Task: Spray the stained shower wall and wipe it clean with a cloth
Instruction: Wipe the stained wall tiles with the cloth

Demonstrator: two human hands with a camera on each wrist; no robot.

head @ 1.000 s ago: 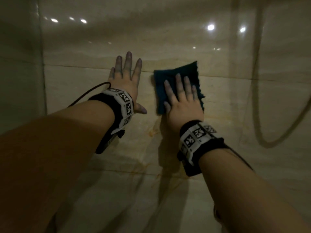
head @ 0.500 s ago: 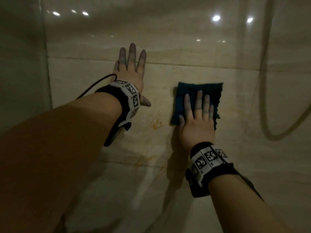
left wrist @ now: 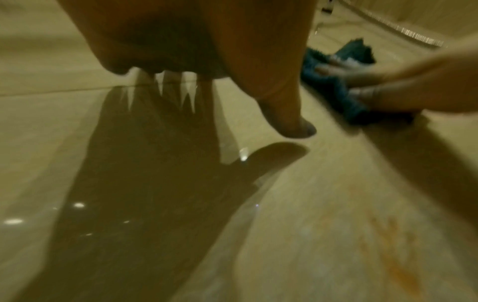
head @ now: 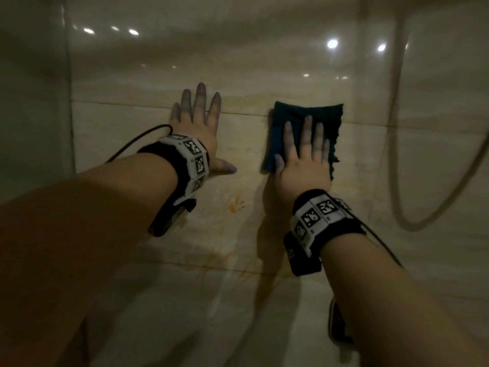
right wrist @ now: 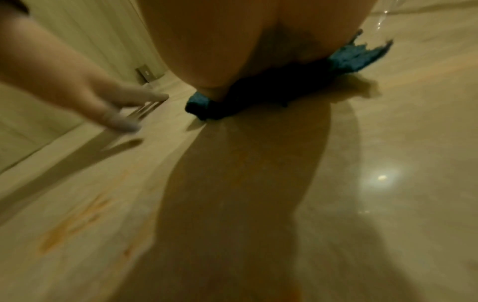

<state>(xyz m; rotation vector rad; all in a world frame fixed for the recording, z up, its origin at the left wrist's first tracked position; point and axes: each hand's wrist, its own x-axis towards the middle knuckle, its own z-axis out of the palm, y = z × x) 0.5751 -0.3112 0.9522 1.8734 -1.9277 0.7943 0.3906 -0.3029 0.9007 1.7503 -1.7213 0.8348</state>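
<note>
Dark teal terry, soft and limp, the cloth (head: 304,133) lay flat against the shower wall (head: 264,75), just below a grout line, with the right hand (head: 301,160) spread over its lower half, fingers straight and pressing rather than gripping. Its frayed right edge stuck out past the fingers. A cloth like that would probably bunch or slide under the palm on such a glossy tile, so a flat, broad press over its middle seemed the sensible hold, with pinching at a corner saved for lifting it away. The left hand (head: 198,133) rested open on the bare wall just to the left of the cloth, fingers splayed and thumb out, holding nothing and apparently bracing. Orange stains (head: 238,205) marked the tile between and below the two wrists, with more faint streaks (head: 246,274) lower down near the next grout line; these sat below the cloth and looked not yet wiped. The wall might have been wet, though the dim, blurred wrist views made that hard to judge. No spray bottle, bucket or other container showed in any view. A shower hose (head: 397,128) looped down on the right, well apart from the hands.
</note>
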